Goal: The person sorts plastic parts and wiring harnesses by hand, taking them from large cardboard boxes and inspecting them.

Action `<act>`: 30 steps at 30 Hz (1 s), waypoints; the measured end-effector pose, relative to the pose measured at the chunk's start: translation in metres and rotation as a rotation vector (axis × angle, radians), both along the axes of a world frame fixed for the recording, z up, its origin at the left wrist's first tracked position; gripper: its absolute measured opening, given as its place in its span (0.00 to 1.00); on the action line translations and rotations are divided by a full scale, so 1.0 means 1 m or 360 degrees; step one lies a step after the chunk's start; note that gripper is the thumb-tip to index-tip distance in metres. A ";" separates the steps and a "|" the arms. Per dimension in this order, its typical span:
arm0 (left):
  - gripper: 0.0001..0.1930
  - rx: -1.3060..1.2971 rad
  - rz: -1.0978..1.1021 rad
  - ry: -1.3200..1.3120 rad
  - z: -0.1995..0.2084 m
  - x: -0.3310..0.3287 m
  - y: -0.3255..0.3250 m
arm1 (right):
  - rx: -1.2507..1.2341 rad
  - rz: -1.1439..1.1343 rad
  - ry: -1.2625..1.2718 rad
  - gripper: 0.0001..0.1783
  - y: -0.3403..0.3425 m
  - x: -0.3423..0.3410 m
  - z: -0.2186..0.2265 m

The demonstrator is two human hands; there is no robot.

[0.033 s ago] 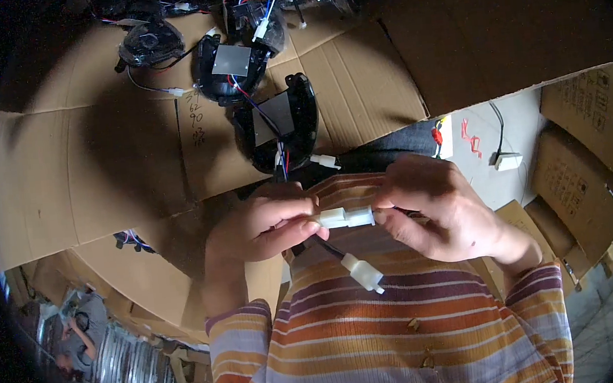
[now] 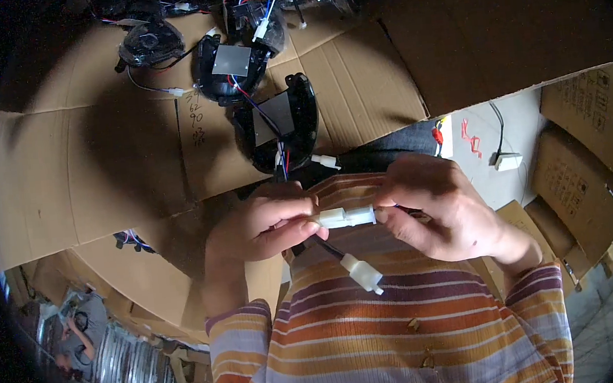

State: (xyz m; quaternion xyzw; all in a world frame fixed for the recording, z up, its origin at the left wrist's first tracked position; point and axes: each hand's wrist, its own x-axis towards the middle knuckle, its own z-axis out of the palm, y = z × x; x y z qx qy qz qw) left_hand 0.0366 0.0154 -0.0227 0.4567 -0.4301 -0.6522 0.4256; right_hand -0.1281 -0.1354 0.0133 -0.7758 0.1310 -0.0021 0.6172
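Observation:
Between my two hands a pair of white plastic wire connectors (image 2: 344,218) lies end to end, meeting in the middle. My left hand (image 2: 266,223) pinches the left end between thumb and fingers. At the right end, my right hand (image 2: 434,210) closes its thumb and forefinger on the other connector. From under my left hand a black cable runs down to a loose white connector (image 2: 363,273), hanging in front of my striped top. Just beyond my hands sits a black curved housing (image 2: 300,113) with a metal plate and wires; one more white plug (image 2: 326,161) lies beside it.
Flattened cardboard (image 2: 123,148) covers the work surface. Farther back are another black housing (image 2: 216,90), a clear-fronted unit (image 2: 151,44) and tangled wires. Open cardboard boxes (image 2: 572,178) stand at the right, near a white adapter (image 2: 508,161). Another person (image 2: 84,335) is at the lower left.

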 end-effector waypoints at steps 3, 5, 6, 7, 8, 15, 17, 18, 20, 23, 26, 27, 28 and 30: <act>0.04 0.0030 0.0002 0.0003 0.001 -0.001 0.001 | 0.0013 0.0004 -0.0043 0.04 -0.001 0.001 0.002; 0.03 0.0035 0.0030 -0.0005 0.003 -0.001 0.000 | -0.0026 0.0003 -0.0075 0.04 0.000 0.001 0.003; 0.03 0.0045 0.0003 -0.0076 0.007 0.002 -0.002 | -0.0064 0.0003 -0.0105 0.03 0.001 0.001 0.003; 0.04 0.0054 -0.0024 -0.0147 0.008 0.003 -0.003 | -0.0064 0.0001 -0.0104 0.03 0.002 0.002 0.004; 0.04 0.0055 -0.0026 -0.0146 0.007 0.002 -0.002 | -0.0155 -0.0007 -0.0108 0.03 0.003 0.002 0.004; 0.05 -0.0104 0.0091 -0.0347 0.010 -0.002 -0.002 | -0.0215 0.0035 -0.0035 0.03 0.002 0.001 0.009; 0.05 -0.0135 0.0084 -0.0355 0.008 -0.003 -0.001 | -0.0209 0.0009 -0.0042 0.03 0.004 0.000 0.009; 0.06 -0.0162 0.0094 -0.0347 0.007 -0.003 -0.001 | -0.0203 -0.0015 -0.0052 0.03 0.005 0.000 0.009; 0.06 -0.0170 0.0106 -0.0340 0.004 -0.004 0.001 | -0.0128 -0.0002 -0.0045 0.03 0.004 0.000 0.009; 0.05 -0.0197 0.0126 -0.0270 0.001 -0.003 0.003 | -0.0018 -0.0007 -0.0029 0.03 0.005 -0.001 0.007; 0.05 -0.0184 0.0079 -0.0210 0.001 -0.002 0.000 | -0.0016 -0.0035 -0.0057 0.03 0.004 0.001 0.006; 0.05 -0.0181 0.0041 -0.0201 0.001 -0.001 0.000 | -0.0057 -0.0046 -0.0097 0.03 0.004 0.001 0.007; 0.05 -0.0179 0.0001 -0.0191 0.000 -0.001 -0.001 | -0.0056 -0.0048 -0.0094 0.03 0.004 0.001 0.006; 0.06 -0.0048 0.0042 -0.0289 0.009 -0.003 -0.002 | -0.0117 -0.0017 -0.0131 0.03 0.004 -0.001 0.005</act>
